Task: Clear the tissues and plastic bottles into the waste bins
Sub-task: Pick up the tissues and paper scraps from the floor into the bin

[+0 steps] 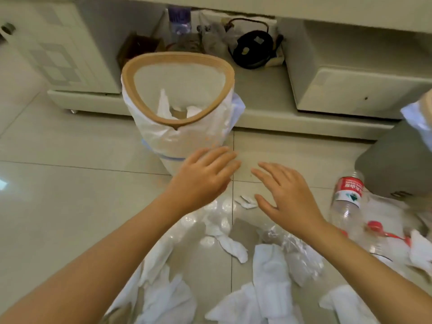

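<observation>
A waste bin with a tan rim and a white liner stands on the floor ahead, with a few tissues inside. My left hand hovers just in front of its base, fingers straight and empty. My right hand is spread beside it, empty too. Several crumpled white tissues lie on the tiles under my forearms. A clear plastic bottle with a red label lies at the right, and another bottle with a red cap lies below it. A crushed clear bottle sits among the tissues.
A second, grey bin with a white liner stands at the right edge. A low white cabinet runs behind the bins; its shelf holds a water bottle, a black device and a brown box.
</observation>
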A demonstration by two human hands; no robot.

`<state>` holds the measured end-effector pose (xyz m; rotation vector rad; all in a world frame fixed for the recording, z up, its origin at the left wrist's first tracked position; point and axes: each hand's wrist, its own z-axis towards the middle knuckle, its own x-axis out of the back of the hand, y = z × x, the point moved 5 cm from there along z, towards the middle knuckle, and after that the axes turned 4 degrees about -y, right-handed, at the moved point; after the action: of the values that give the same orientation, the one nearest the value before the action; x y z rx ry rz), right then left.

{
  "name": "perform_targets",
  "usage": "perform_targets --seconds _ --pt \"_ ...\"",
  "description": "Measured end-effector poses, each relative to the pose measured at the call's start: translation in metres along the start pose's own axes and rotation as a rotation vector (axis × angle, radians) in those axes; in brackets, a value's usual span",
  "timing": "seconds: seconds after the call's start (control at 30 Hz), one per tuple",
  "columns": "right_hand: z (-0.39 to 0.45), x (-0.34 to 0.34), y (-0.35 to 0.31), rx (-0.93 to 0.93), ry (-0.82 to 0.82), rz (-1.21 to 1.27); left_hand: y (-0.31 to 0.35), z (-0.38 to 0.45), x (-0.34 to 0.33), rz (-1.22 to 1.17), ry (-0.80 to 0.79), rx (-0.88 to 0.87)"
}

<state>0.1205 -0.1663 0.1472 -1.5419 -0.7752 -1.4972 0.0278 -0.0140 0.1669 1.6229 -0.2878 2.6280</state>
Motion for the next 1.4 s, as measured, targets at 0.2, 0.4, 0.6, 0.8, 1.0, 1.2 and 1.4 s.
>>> perform_targets --seconds 0.2,0.4,0.6,0.8,1.0,1.2,1.4 --pt "-0.065 -0.065 0.019 -0.137 -0.301 0.025 0.049 -0.039 -0.096 -0.212 -0.563 -0.001" --pt "-0.11 -0.106 0.05 -0.21 -0.644 0.001 0.076 -0.041 -0.145 -0.221 -0.947 -0.05" --pt "-0.117 -0.123 0.071 -0.312 -0.747 0.016 0.091 -0.023 -0.175 -0.229 -1.024 -0.053" --pt "-0.113 -0.133 0.063 -0.301 -0.669 0.052 0.089 -0.012 -0.176 -0.278 -0.85 0.038" --pt "-0.102 -0.133 0.059 -0.264 -0.576 0.088 0.082 -0.017 -0.182 -0.401 -0.92 0.263" --pt "-0.098 -0.128 0.089 -0.577 -0.526 0.359 0.073 -0.028 -0.181 -0.444 -0.975 0.439" --pt "-0.095 -0.134 0.086 -0.57 -0.354 0.363 0.073 -0.03 -0.174 -0.472 -0.968 0.498"
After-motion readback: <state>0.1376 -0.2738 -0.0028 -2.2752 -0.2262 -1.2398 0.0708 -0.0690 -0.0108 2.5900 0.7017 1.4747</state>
